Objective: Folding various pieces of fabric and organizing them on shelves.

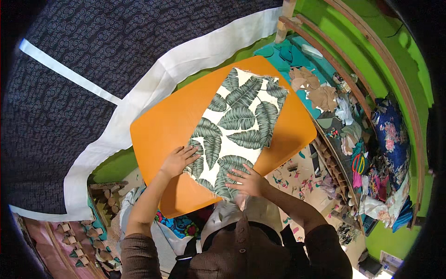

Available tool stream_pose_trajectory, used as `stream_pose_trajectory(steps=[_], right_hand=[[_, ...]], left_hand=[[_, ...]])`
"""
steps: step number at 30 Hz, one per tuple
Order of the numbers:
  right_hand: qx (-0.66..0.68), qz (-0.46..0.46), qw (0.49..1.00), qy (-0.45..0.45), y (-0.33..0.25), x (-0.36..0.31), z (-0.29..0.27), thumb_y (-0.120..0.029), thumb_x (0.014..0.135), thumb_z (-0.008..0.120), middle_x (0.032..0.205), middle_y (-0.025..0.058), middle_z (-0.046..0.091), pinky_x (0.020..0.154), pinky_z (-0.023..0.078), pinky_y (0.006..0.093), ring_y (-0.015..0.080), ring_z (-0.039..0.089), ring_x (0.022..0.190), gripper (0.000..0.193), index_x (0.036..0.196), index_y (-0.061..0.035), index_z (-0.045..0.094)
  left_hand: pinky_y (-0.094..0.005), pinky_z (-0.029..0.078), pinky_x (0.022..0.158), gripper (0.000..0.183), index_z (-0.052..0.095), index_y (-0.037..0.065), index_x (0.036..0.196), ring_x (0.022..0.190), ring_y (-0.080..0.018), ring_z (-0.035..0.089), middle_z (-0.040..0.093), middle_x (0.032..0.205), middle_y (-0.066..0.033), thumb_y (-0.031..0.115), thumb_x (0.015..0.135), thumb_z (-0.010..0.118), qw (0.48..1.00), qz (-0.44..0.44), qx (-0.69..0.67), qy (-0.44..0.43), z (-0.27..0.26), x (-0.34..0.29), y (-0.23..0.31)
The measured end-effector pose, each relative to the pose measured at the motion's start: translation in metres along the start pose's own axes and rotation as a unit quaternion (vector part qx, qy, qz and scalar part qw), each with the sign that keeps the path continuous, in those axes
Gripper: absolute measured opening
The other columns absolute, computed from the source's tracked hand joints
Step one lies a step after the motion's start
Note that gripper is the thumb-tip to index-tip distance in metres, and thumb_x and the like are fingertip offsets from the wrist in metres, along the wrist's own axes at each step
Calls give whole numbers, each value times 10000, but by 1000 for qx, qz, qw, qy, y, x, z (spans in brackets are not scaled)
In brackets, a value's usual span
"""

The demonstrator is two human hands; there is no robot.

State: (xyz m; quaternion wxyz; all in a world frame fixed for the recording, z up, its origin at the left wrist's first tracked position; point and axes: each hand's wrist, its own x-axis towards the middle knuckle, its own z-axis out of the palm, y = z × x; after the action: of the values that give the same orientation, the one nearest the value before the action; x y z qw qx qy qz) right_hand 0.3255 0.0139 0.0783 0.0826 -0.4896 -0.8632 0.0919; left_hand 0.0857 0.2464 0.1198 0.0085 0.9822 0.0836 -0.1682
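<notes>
A piece of white fabric printed with large dark-green leaves (236, 132) lies flat on an orange table (162, 125), running from its near edge toward the far right. Its cut edges look slightly frayed. My left hand (179, 160) rests at the fabric's left edge, fingers stretched over the cloth. On its near right part lies my right hand (248, 181), palm down with the fingers spread. Neither hand grips anything. The fabric's near end reaches the table edge in front of my lap.
A dark patterned curtain with a white border (158, 79) hangs along the left. To the right, a wooden shelf (320, 51) carries fabric scraps (320, 93), scissors with coloured handles (358, 163) and a floral cloth bundle (390, 135). Small scraps (297, 179) litter the floor.
</notes>
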Motion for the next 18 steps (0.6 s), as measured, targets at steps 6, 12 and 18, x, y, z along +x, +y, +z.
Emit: stream_pose_trajectory(steps=[6,12,18], right_hand=[[110,41,991,60,6,-24,11,-422,831,523,1197,42,534,1011,299,440,204,458,1141,388,1139,-188,549],[526,391,735,-176,34,-43,-108,-514,885,426,847,117,597,784,410,319,175,537,812,567,986,24,577],[617,438,652,41,101,-41,-107,-498,875,445,881,61,598,762,411,275,152,533,795,539,1023,6,569]], left_hand=[[-380,291,1027,702,450,188,1264,1227,-227,392,404,1347,-47,180,615,719,996,13,-82,5,-14,-21,29],[-348,468,745,304,601,97,1033,808,-300,607,629,906,-159,282,792,586,889,-126,-419,-133,-75,-16,52],[-239,455,663,294,595,-20,973,733,-66,535,607,859,21,255,907,514,642,-188,-730,141,-57,56,25]])
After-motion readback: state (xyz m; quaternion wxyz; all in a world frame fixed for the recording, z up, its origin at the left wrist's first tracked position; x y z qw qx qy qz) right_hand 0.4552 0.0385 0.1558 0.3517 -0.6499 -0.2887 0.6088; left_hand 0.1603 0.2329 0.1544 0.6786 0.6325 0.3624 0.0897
